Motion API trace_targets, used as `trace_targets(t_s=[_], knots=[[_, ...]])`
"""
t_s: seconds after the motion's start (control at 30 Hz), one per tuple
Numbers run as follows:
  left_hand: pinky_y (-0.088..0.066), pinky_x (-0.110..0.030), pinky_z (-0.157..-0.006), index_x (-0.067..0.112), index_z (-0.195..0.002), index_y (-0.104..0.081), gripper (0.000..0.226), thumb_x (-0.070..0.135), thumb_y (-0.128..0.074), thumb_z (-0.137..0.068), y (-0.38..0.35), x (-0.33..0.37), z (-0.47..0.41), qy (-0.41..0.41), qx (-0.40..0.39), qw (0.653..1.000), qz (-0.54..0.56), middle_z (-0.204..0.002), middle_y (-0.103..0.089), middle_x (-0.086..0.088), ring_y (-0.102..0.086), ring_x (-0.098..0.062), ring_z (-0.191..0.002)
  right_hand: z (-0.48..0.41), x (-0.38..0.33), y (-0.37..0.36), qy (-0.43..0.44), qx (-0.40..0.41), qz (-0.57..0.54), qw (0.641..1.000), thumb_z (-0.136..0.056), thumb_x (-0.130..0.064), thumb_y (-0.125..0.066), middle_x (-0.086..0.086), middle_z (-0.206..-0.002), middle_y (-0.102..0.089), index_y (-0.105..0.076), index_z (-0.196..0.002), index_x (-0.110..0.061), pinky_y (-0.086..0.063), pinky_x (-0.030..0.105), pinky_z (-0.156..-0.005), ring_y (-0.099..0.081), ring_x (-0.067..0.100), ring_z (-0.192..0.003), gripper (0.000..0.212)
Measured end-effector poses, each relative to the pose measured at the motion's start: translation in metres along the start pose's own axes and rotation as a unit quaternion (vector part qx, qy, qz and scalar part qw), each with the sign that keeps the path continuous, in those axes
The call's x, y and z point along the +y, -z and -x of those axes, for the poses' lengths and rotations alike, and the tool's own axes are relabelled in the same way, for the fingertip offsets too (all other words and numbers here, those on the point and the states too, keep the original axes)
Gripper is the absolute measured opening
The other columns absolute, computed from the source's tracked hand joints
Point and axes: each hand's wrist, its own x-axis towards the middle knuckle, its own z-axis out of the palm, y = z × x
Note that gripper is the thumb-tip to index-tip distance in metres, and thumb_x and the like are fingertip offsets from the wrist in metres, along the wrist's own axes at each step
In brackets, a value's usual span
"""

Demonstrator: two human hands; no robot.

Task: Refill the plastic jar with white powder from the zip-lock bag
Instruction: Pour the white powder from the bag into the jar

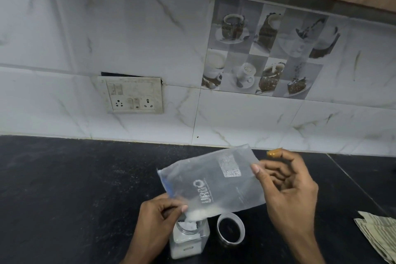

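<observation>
Mid-pour: my left hand (158, 218) pinches the clear zip-lock bag (214, 180) over the square plastic jar (188, 241); my right hand (287, 191) grips its raised end. Next, probably a gentle shake.

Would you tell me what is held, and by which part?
A clear plastic zip-lock bag: left hand pinches its mouth corner over the plastic jar, right hand pinches the opposite edge.

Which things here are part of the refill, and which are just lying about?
In the job: zip-lock bag, gripped by left hand and right hand; white powder; plastic jar; lid beside it.
Lying about: folded cloth at the counter's right edge; wall switchboard.
</observation>
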Motion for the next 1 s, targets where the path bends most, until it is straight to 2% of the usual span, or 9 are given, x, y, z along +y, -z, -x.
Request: trace_targets(t_s=[0.07,0.13,0.2,0.3,0.4,0.5,0.57,0.67,1.0], knots=[[-0.047,-0.015,-0.047,0.026,-0.052,-0.075,0.03,0.006,-0.081,-0.073,0.0008,-0.0013,0.0006,0.002,-0.001,1.0,-0.011,-0.054,-0.066,0.008,-0.056,0.001,-0.045,-0.0004,0.0005,0.0,-0.005,0.012,0.0,1.0,-0.074,-0.009,-0.079,-0.005,-0.091,-0.075,-0.059,-0.101,-0.023,-0.057,0.018,-0.07,-0.073,0.011,-0.076,0.036],[-0.053,-0.022,-0.052,0.018,-0.061,-0.077,0.019,0.006,-0.081,-0.074,0.0006,-0.0032,0.0,-0.004,-0.001,1.0,-0.014,-0.061,-0.07,0.006,-0.061,0.001,-0.052,-0.0005,-0.0003,0.0,-0.004,0.013,-0.002,1.0,-0.074,-0.012,-0.078,-0.005,-0.091,-0.075,-0.06,-0.1,-0.025,-0.057,0.018,-0.069,-0.073,0.011,-0.075,0.034],[-0.056,-0.014,-0.059,0.022,-0.064,-0.08,0.024,-0.001,-0.08,-0.074,0.0008,-0.0018,0.001,-0.006,0.002,1.0,0.0,-0.068,-0.074,0.011,-0.069,0.001,-0.061,-0.0002,-0.0009,0.0005,-0.001,0.006,-0.002,1.0,-0.075,-0.011,-0.078,-0.005,-0.091,-0.075,-0.06,-0.1,-0.023,-0.056,0.016,-0.069,-0.072,0.01,-0.075,0.034],[-0.044,-0.003,-0.05,0.024,-0.056,-0.076,0.03,-0.001,-0.08,-0.072,-0.0001,-0.0005,0.0012,-0.008,0.002,1.0,-0.008,-0.056,-0.069,0.012,-0.061,0.007,-0.049,0.0,-0.0018,0.0021,-0.004,0.021,-0.009,1.0,-0.075,-0.008,-0.078,-0.005,-0.09,-0.075,-0.06,-0.099,-0.024,-0.055,0.014,-0.068,-0.072,0.012,-0.075,0.034],[-0.052,-0.008,-0.059,0.022,-0.064,-0.08,0.028,-0.003,-0.079,-0.074,0.0,-0.0024,0.0007,-0.012,0.001,1.0,-0.002,-0.071,-0.076,0.008,-0.071,-0.001,-0.063,0.0004,-0.0032,0.0027,0.002,0.008,-0.008,1.0,-0.074,-0.01,-0.078,-0.005,-0.09,-0.075,-0.06,-0.098,-0.026,-0.055,0.013,-0.068,-0.072,0.01,-0.076,0.033],[-0.054,-0.016,-0.055,0.025,-0.066,-0.08,0.023,0.003,-0.082,-0.073,-0.0008,-0.0039,0.0,-0.016,0.009,1.0,-0.023,-0.072,-0.076,0.001,-0.07,-0.009,-0.058,0.0011,-0.0032,0.0029,-0.008,0.018,-0.014,1.0,-0.073,-0.012,-0.078,-0.005,-0.088,-0.075,-0.061,-0.098,-0.025,-0.056,0.015,-0.069,-0.073,0.011,-0.075,0.033],[-0.054,-0.01,-0.061,0.022,-0.067,-0.08,0.025,-0.002,-0.08,-0.072,-0.0017,-0.0051,0.0014,-0.018,0.003,1.0,-0.014,-0.072,-0.075,0.012,-0.072,-0.004,-0.066,0.0018,-0.004,0.0026,-0.002,0.011,-0.015,1.0,-0.074,-0.013,-0.077,-0.005,-0.089,-0.075,-0.06,-0.097,-0.028,-0.056,0.015,-0.069,-0.073,0.011,-0.075,0.032],[-0.044,-0.007,-0.052,0.014,-0.058,-0.077,0.02,0.001,-0.082,-0.072,-0.0023,-0.0064,0.0025,-0.012,0.003,0.999,-0.037,-0.057,-0.067,0.01,-0.058,0.002,-0.048,0.0037,-0.0036,0.0026,-0.007,0.019,-0.019,1.0,-0.073,-0.015,-0.077,-0.003,-0.089,-0.075,-0.06,-0.097,-0.028,-0.056,0.015,-0.068,-0.073,0.012,-0.075,0.032],[-0.057,-0.014,-0.062,0.02,-0.066,-0.081,0.025,-0.004,-0.08,-0.072,-0.0017,-0.006,0.004,-0.006,0.008,1.0,-0.017,-0.071,-0.075,0.008,-0.07,0.002,-0.062,0.005,-0.0036,0.0035,-0.002,0.013,-0.016,1.0,-0.072,-0.013,-0.078,-0.006,-0.09,-0.075,-0.061,-0.096,-0.03,-0.055,0.012,-0.068,-0.073,0.01,-0.076,0.033]])
